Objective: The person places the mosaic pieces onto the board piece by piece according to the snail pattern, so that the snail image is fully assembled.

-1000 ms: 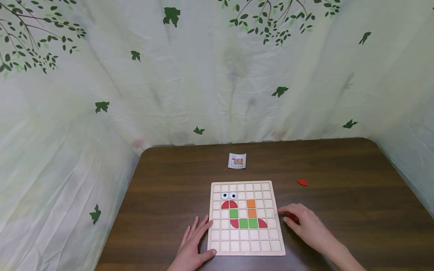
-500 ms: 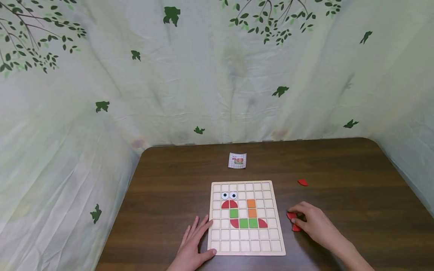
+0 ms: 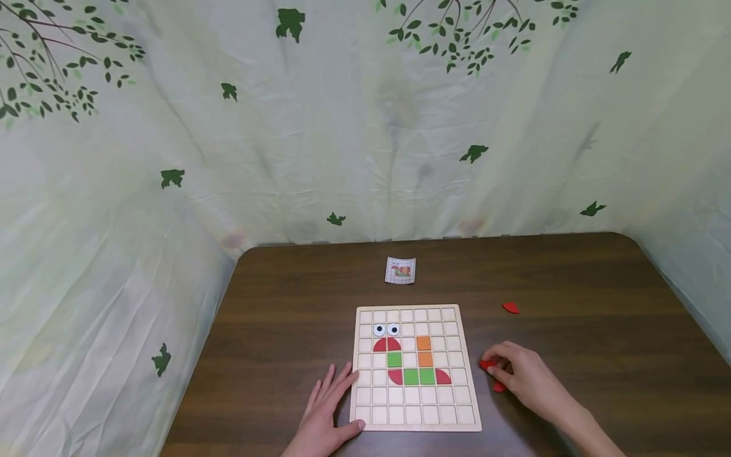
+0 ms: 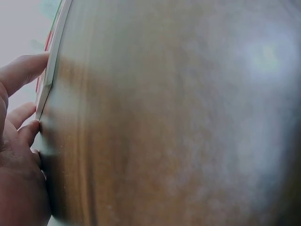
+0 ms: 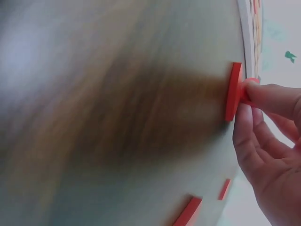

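Note:
A wooden grid board (image 3: 395,416) lies on the table, with two eye tiles (image 3: 386,330), red quarter-circles (image 3: 443,377), green squares (image 3: 411,377) and orange squares (image 3: 424,351) set in its cells. My left hand (image 3: 327,419) rests at its left side with spread fingers, fingertip and thumb on the edge. To the right of the board, my right hand (image 3: 531,381) pinches a red quarter-circle piece (image 5: 249,88) between thumb and fingers. Right beside it, a second red piece (image 5: 233,92) lies on the table, partly behind the fingers in the head view.
Behind the board lies a small picture card (image 3: 400,270). One more red piece (image 3: 511,308) is farther back on the right. In the right wrist view another red piece (image 5: 189,212) lies in the foreground. A leaf-printed curtain (image 3: 365,158) surrounds the table (image 3: 285,298).
My right hand moved right from the board's edge, uncovering red pieces beneath it, then shifted slightly left with one pinched. The left hand and the board have stayed put.

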### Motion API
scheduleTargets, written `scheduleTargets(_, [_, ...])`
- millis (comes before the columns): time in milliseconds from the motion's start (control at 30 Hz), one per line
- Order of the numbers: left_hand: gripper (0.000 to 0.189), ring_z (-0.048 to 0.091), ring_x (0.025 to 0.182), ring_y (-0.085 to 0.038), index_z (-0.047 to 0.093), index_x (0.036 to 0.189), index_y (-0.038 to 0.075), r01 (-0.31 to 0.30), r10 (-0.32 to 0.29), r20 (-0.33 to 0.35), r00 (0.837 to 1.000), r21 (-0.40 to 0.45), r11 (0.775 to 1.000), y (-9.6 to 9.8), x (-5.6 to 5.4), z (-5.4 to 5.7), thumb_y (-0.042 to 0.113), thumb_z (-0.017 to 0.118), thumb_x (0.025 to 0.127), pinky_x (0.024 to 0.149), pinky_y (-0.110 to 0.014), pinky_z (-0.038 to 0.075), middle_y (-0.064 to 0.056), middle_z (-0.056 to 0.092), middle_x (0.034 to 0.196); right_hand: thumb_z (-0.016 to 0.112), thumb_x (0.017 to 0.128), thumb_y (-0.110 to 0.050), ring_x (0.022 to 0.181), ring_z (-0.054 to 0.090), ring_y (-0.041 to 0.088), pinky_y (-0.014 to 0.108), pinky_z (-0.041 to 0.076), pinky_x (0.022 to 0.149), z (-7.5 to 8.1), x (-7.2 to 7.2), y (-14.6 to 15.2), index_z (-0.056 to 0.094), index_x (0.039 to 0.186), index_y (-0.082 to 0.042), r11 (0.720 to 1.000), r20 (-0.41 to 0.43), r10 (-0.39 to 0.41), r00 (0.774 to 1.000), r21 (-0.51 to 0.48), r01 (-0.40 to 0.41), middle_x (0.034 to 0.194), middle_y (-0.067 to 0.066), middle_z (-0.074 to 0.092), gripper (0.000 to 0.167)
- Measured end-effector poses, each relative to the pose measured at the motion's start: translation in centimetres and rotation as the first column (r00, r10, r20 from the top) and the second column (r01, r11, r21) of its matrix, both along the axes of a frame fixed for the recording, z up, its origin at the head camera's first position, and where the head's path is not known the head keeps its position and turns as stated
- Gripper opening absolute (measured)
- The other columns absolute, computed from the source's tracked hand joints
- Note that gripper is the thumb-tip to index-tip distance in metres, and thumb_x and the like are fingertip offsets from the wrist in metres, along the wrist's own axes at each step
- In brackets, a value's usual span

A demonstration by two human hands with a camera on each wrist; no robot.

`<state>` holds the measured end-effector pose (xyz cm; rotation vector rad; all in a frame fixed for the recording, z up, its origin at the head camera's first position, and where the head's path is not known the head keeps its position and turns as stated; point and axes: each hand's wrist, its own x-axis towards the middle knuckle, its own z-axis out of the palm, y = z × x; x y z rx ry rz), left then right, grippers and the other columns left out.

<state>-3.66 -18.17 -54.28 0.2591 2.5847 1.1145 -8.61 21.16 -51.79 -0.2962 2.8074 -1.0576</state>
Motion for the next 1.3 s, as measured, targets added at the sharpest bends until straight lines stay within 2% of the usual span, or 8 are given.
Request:
scheduleTargets(133, [0.079, 0.005, 0.148, -0.036, 0.042, 0.149, 0.023, -0.005, 0.004, 0.008, 1.0, 0.007, 1.0, 0.0, 0.0, 0.1, 0.039, 0.078, 0.081, 0.111, -0.062, -0.002, -0.003, 0.026, 0.161, 0.078, 0.083, -0.006, 0.069, 0.054, 0.005, 0.023, 0.049, 0.063, 0.2, -0.3, -1.0, 0.07, 0.092, -0.027, 1.0, -0.006, -0.015, 1.0, -0.023, 0.015, 0.085, -0.013, 0.058, 0.024])
scheduleTargets(233, [0.079, 0.005, 0.148, -0.036, 0.043, 0.149, 0.023, -0.008, 0.007, 0.014, 1.0, 0.014, 1.0, 0.0, 0.0, 0.2, 0.039, 0.078, 0.08, 0.11, -0.062, -0.002, -0.002, 0.026, 0.161, 0.078, 0.083, -0.006, 0.072, 0.056, 0.006, 0.023, 0.051, 0.066, 0.4, -0.6, -2.0, 0.071, 0.094, -0.026, 0.997, -0.013, -0.007, 1.0, -0.08, 0.005, 0.087, -0.013, 0.06, 0.024])
scheduleTargets(367, [0.078, 0.005, 0.148, -0.035, 0.043, 0.149, 0.024, -0.006, 0.005, 0.01, 1.0, 0.014, 1.0, 0.0, 0.0, 0.1, 0.04, 0.078, 0.081, 0.111, -0.062, -0.002, -0.002, 0.026, 0.161, 0.078, 0.083, -0.008, 0.074, 0.058, 0.007, 0.023, 0.052, 0.069, 0.6, -0.7, -3.4, 0.071, 0.096, -0.025, 0.987, -0.005, 0.031, 0.999, -0.157, -0.032, 0.091, -0.012, 0.063, 0.022])
scheduleTargets(567, [0.078, 0.006, 0.149, -0.035, 0.043, 0.149, 0.023, 0.0, 0.0, -0.007, 1.0, 0.009, 1.0, -0.1, 0.0, 0.0, 0.04, 0.077, 0.081, 0.111, -0.061, -0.001, -0.002, 0.026, 0.161, 0.078, 0.084, -0.011, 0.078, 0.059, 0.01, 0.024, 0.053, 0.071, 1.0, -0.9, -5.6, 0.074, 0.097, -0.024, 0.975, 0.025, 0.082, 0.996, -0.208, -0.075, 0.095, -0.011, 0.065, 0.019])
scheduleTargets(767, [0.078, 0.005, 0.148, -0.036, 0.042, 0.149, 0.024, 0.002, -0.002, -0.005, 1.0, 0.009, 1.0, -0.1, 0.0, -0.1, 0.041, 0.077, 0.081, 0.11, -0.062, -0.001, -0.002, 0.026, 0.161, 0.078, 0.084, -0.011, 0.078, 0.059, 0.007, 0.024, 0.053, 0.072, 1.0, -1.2, -7.7, 0.075, 0.096, -0.024, 0.965, 0.015, 0.11, 0.994, -0.242, -0.104, 0.092, -0.014, 0.066, 0.018])
scheduleTargets(967, [0.079, 0.005, 0.148, -0.036, 0.042, 0.149, 0.025, -0.003, 0.003, 0.009, 1.0, 0.004, 1.0, 0.0, 0.0, -0.1, 0.041, 0.077, 0.08, 0.11, -0.063, -0.002, -0.002, 0.026, 0.161, 0.079, 0.083, -0.018, 0.074, 0.06, 0.005, 0.024, 0.053, 0.068, 0.7, -1.8, -9.3, 0.076, 0.092, -0.026, 0.967, 0.016, 0.124, 0.992, -0.228, -0.117, 0.086, -0.018, 0.066, 0.012])
scheduleTargets(1167, [0.079, 0.005, 0.148, -0.036, 0.043, 0.149, 0.023, -0.002, 0.002, 0.004, 1.0, 0.008, 1.0, 0.0, 0.1, 0.0, 0.04, 0.078, 0.08, 0.11, -0.063, -0.001, -0.003, 0.026, 0.161, 0.078, 0.085, -0.02, 0.07, 0.056, 0.006, 0.024, 0.049, 0.063, 0.7, -2.4, -10.5, 0.075, 0.088, -0.029, 0.981, 0.018, 0.118, 0.993, -0.158, -0.114, 0.081, -0.02, 0.065, 0.011])
scheduleTargets(1300, [0.079, 0.005, 0.148, -0.036, 0.043, 0.149, 0.022, -0.002, 0.002, 0.008, 1.0, 0.01, 1.0, 0.0, 0.1, 0.1, 0.04, 0.078, 0.08, 0.111, -0.062, -0.001, -0.003, 0.027, 0.16, 0.079, 0.084, -0.02, 0.072, 0.053, 0.007, 0.026, 0.046, 0.065, 0.8, -2.8, -11.4, 0.076, 0.087, -0.028, 0.988, -0.028, 0.115, 0.993, -0.096, -0.117, 0.082, -0.02, 0.064, 0.01])
